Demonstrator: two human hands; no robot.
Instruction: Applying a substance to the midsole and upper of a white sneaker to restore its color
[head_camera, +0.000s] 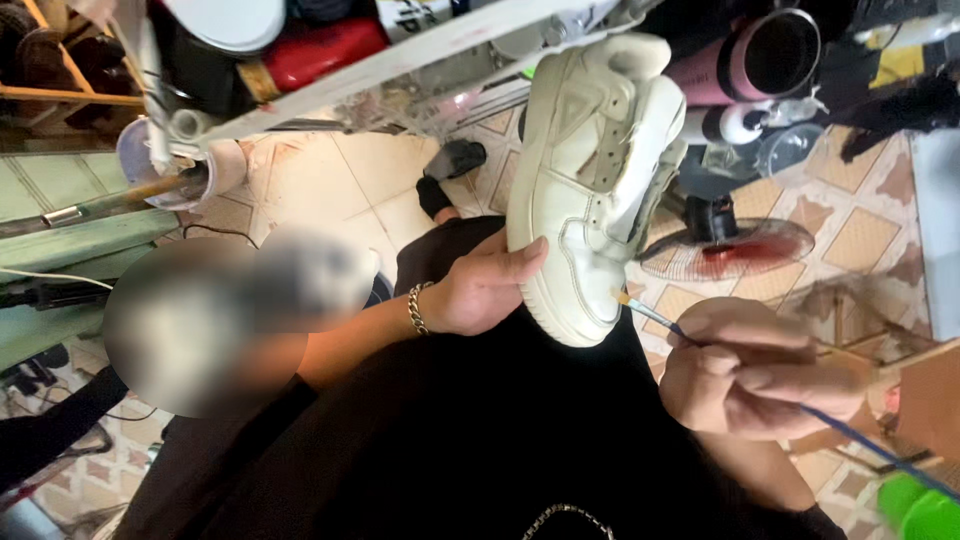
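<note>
My left hand (485, 288) grips a white sneaker (590, 170) by its sole edge near the toe, holding it up with the toe pointing down toward my lap. A chain bracelet (416, 308) sits on that wrist. My right hand (750, 375) pinches a thin blue-handled paintbrush (690, 338). The brush tip touches the sneaker's toe side, just right of the sole. Both hands hover over my black-clothed lap (480, 440).
A tiled floor (350, 185) lies below. A red floor fan (735, 245) stands to the right of the shoe. A rack (400, 50) with cans and rolls runs along the top. A green bench (70, 250) is at left, a green object (915, 510) at bottom right.
</note>
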